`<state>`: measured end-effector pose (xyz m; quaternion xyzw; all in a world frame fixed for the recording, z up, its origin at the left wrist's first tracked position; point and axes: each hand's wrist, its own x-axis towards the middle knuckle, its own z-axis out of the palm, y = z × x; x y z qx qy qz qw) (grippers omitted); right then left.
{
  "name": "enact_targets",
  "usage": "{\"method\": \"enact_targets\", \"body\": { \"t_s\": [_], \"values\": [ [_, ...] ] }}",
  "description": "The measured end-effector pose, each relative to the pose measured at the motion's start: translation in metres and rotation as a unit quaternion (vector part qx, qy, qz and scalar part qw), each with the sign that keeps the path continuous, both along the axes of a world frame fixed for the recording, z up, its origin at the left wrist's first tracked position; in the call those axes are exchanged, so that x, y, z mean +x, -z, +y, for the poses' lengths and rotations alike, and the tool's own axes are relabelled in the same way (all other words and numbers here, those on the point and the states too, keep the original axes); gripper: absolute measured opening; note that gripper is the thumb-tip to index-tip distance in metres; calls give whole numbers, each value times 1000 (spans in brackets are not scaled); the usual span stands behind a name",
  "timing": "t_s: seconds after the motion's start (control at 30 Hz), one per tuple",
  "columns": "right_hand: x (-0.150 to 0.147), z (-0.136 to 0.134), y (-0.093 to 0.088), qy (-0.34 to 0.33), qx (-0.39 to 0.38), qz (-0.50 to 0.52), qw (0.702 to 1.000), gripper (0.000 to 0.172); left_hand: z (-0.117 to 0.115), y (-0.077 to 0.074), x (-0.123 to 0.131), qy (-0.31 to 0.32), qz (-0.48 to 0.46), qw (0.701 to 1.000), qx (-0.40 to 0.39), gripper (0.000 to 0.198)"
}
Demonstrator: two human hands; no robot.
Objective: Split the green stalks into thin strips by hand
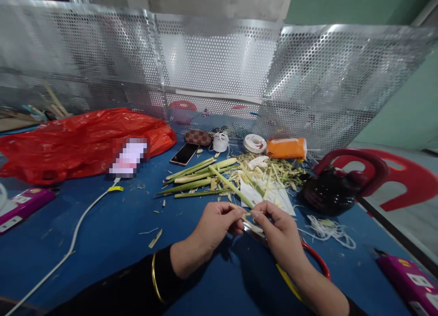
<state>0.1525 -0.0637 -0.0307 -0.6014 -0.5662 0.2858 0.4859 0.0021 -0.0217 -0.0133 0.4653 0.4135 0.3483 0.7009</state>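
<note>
My left hand (219,222) and my right hand (278,229) meet near the table's middle, thumbs and forefingers pinched on a thin pale plant strip (246,214). Below my right hand are scissors with a red handle loop (318,260) and a yellow one. Their blades show between my hands; whether the right hand touches them I cannot tell. Just beyond my fingers lie several long green stalks (193,184). To their right, a heap of shredded plant bits (289,172) partly covers a white paper sheet (290,207).
At left are a red plastic bag (85,142), a lit phone (128,158) on a white cable and a purple power strip (29,209). A dark phone (185,154), tape roll (255,143) and orange pack (286,148) line the back. A dark pot (328,193) and white string (331,231) stand right.
</note>
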Motion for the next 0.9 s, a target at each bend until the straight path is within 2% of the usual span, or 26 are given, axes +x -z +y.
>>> {"method": "enact_targets", "body": {
  "t_s": [0.33, 0.53, 0.67, 0.83, 0.9],
  "values": [
    [0, 4, -1, 16, -13, 42, 999, 25, -2, 1, -1, 25, -13, 1000, 1, 30],
    [0, 1, -3, 1, 5, 3, 1000, 22, -1, -4, -2, 48, 49, 997, 30, 15],
    [0, 0, 0, 4, -2, 3, 1000, 23, -1, -3, -2, 71, 63, 995, 14, 12],
    [3, 4, -3, 4, -41, 109, 993, 25, 0, 2, -1, 23, 29, 999, -16, 23],
    [4, 5, -4, -3, -52, 153, 987, 32, 2, 4, -1, 5, 20, 1000, -23, 27]
  ]
}}
